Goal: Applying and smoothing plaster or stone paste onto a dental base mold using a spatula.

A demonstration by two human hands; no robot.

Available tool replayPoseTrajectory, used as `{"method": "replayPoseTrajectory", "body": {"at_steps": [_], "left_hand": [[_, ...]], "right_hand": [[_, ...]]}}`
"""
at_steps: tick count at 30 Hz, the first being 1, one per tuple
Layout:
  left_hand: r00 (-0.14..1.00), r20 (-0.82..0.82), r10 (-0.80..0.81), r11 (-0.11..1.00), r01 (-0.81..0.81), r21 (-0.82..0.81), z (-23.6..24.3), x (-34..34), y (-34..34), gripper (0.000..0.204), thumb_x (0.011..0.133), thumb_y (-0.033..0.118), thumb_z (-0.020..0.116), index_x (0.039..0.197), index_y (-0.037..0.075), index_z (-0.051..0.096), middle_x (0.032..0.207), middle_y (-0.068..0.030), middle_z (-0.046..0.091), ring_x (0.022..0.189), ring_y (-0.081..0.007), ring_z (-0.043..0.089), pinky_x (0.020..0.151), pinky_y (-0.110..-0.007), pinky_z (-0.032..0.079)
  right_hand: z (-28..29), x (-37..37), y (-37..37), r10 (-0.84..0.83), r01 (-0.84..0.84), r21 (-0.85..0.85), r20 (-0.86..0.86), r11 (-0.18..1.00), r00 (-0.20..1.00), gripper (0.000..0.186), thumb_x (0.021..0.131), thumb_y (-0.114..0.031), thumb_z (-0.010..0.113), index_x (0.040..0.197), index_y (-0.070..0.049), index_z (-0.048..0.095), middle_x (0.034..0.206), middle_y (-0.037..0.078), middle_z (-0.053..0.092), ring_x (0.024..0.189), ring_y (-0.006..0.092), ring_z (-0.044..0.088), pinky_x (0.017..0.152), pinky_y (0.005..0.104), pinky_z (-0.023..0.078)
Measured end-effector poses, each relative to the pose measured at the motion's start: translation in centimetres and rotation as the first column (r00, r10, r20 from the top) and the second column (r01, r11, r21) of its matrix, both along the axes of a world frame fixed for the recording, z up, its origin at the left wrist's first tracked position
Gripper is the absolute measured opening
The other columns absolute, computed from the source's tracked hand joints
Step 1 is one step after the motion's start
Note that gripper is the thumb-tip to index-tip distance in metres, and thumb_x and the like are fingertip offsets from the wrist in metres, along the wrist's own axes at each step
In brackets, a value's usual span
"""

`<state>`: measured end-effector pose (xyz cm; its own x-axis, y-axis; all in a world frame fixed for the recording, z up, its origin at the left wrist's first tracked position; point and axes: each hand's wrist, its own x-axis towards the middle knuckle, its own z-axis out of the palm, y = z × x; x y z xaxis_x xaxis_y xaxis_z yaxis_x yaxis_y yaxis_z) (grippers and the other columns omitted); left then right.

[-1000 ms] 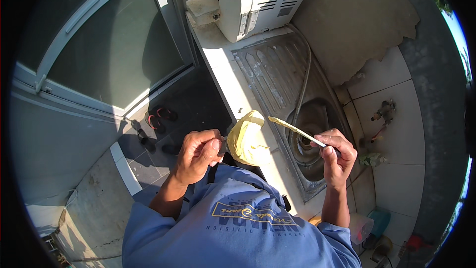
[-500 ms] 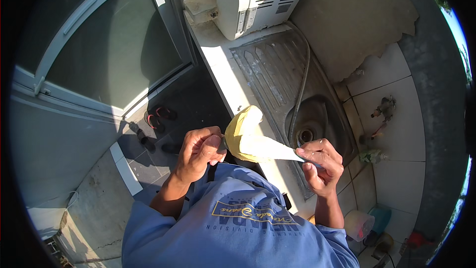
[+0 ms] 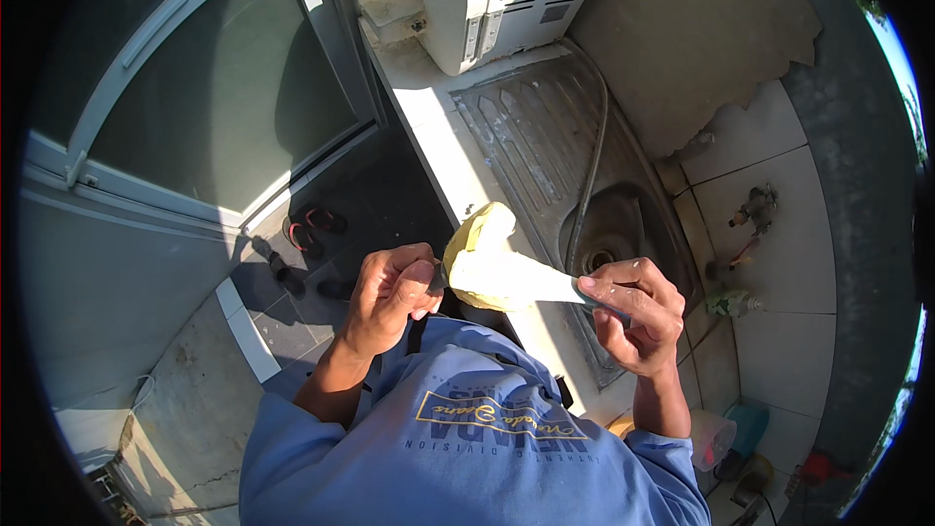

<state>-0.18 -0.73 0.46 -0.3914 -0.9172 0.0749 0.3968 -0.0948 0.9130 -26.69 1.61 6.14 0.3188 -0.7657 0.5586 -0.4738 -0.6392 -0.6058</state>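
Note:
A thick, pale yellow lump of paste (image 3: 479,236) sits between my two hands, in front of my chest. My left hand (image 3: 392,300) is closed on a small dark grey handle (image 3: 439,279), which runs into the left side of the lump; the rest of that tool is hidden under the paste. From the right, my right hand (image 3: 638,316) pinches the narrow end of a putty knife (image 3: 545,282). Its pale blade widens toward the lump and lies against it, bright with sunlight. Fingers cover most of the putty knife's bluish handle.
Beyond my hands is a steel sink (image 3: 623,234) with a ribbed drainboard (image 3: 531,127) and a hose (image 3: 594,166). A white appliance (image 3: 506,5) stands on the counter's far end. Taps (image 3: 755,206) jut from the tiled wall. Sandals (image 3: 304,234) lie on the dark floor.
My right hand has shifted slightly right, and the putty knife's blade has turned to show a broader, brighter face. The left hand stays nearly in place.

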Motion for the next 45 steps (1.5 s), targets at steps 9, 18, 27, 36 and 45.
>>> {"method": "replayPoseTrajectory", "body": {"at_steps": [9, 18, 27, 36, 45], "left_hand": [[1.0, -0.015, -0.011, 1.0, 0.011, -0.009, 0.0, 0.0, -0.2, 0.04, 0.093, 0.032, 0.051, 0.066, 0.003, 0.043, 0.052, 0.0016, 0.038, 0.046, -0.0049, 0.034, 0.046, -0.022, 0.035], [1.0, 0.021, 0.002, 1.0, -0.002, 0.008, -0.1, 0.5, 0.2, 0.04, 0.094, 0.032, 0.05, 0.066, 0.004, 0.043, 0.052, 0.0018, 0.037, 0.046, -0.0052, 0.034, 0.047, -0.023, 0.035], [0.977, 0.21, 0.024, 1.0, -0.022, -0.009, -3.8, -1.0, -0.9, 0.034, 0.097, 0.028, 0.044, 0.073, 0.004, 0.046, 0.056, -0.0009, 0.042, 0.052, -0.0088, 0.044, 0.054, -0.025, 0.043], [0.916, 0.354, -0.19, 0.964, 0.106, 0.243, -16.3, -3.5, 0.4, 0.031, 0.096, 0.029, 0.048, 0.08, 0.003, 0.052, 0.067, -0.0036, 0.056, 0.063, -0.0103, 0.058, 0.063, -0.024, 0.05], [0.876, 0.386, -0.288, 0.921, 0.144, 0.361, -25.1, -7.2, 3.5, 0.028, 0.097, 0.027, 0.046, 0.079, 0.006, 0.05, 0.068, -0.0018, 0.055, 0.061, -0.0083, 0.056, 0.061, -0.023, 0.051]], "right_hand": [[-0.1, -2.2, -0.6, 0.007, -0.036, 0.173, 0.165, 0.984, 0.986, 0.021, 0.072, 0.0, 0.058, 0.09, 0.002, 0.069, 0.079, 0.013, 0.066, 0.069, 0.0185, 0.06, 0.06, 0.0277, 0.047], [0.4, -3.2, -0.2, 0.103, -0.149, 0.214, 0.214, 0.965, 0.971, 0.02, 0.075, -0.004, 0.058, 0.089, 0.003, 0.07, 0.079, 0.014, 0.066, 0.07, 0.0196, 0.061, 0.062, 0.0281, 0.047], [-2.4, -5.7, 1.2, -0.232, -0.021, 0.408, 0.562, 0.913, 0.794, 0.023, 0.09, -0.012, 0.054, 0.1, 0.006, 0.064, 0.08, 0.013, 0.064, 0.064, 0.0098, 0.054, 0.049, 0.0183, 0.037], [-8.4, -9.1, 8.6, -0.785, 0.32, 0.73, 0.474, 0.604, 0.399, 0.019, 0.09, -0.01, 0.047, 0.105, -0.001, 0.053, 0.076, 0.004, 0.058, 0.055, 0.0053, 0.045, 0.047, 0.0167, 0.033], [-14.3, -11.6, 23.7, -0.986, 0.746, 0.655, 0.007, -0.12, -0.165, 0.014, 0.092, -0.019, 0.053, 0.086, -0.006, 0.05, 0.06, -0.004, 0.042, 0.053, 0.0051, 0.039, 0.048, 0.0204, 0.031]]}}
